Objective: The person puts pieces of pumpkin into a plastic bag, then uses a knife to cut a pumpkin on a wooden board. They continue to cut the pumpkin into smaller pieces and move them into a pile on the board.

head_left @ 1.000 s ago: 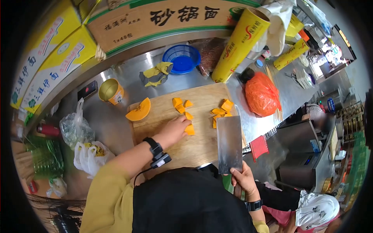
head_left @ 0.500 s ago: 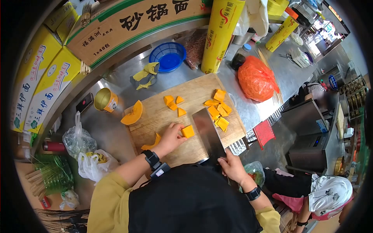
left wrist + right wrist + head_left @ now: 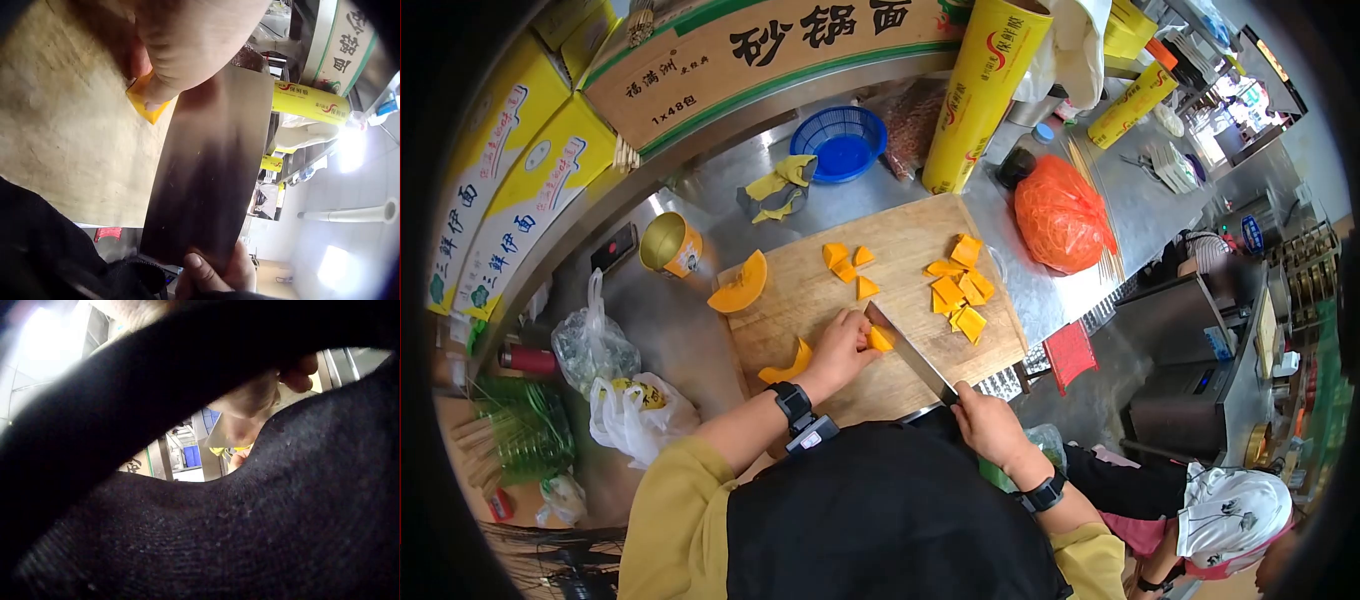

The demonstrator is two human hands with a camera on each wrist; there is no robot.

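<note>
On the wooden cutting board [image 3: 920,222], beside the cleaver [image 3: 203,165] that the right hand [image 3: 994,428] grips by the handle end, the left hand [image 3: 840,352] pinches a pumpkin chunk [image 3: 882,340], probably firm but slippery, best held opposite the blade.

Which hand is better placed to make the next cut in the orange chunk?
Right, I'd judge. The right hand grips the cleaver, its blade at the orange chunk. The left hand holds that chunk on the cutting board, so it seems better suited to steadying.
</note>
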